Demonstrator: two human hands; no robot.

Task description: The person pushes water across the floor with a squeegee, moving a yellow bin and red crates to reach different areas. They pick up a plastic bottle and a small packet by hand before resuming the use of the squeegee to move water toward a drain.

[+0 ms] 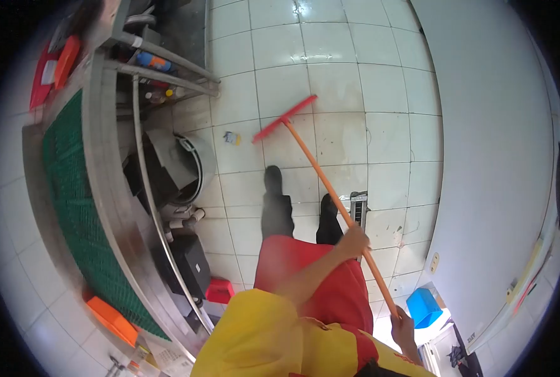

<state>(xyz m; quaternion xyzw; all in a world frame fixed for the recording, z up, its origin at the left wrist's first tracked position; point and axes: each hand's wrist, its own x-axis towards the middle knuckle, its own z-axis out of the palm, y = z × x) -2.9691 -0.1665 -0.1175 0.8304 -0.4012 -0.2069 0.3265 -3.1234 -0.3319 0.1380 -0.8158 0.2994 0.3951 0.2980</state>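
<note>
Squeegee [284, 119] looks light, its pole [321, 176] stiff, best held two-handed and spread: left hand [353, 242] wrapped partway along, right hand [402, 328] grasping near the end.

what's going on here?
A person is holding a floor squeegee with both hands: left hand partway down the orange handle, right hand near its top end. The red head is on the white tiled floor, ahead of their feet. A small scrap lies on the tiles just left of the head. A grey bin stands farther left, beside the metal counter.
</note>
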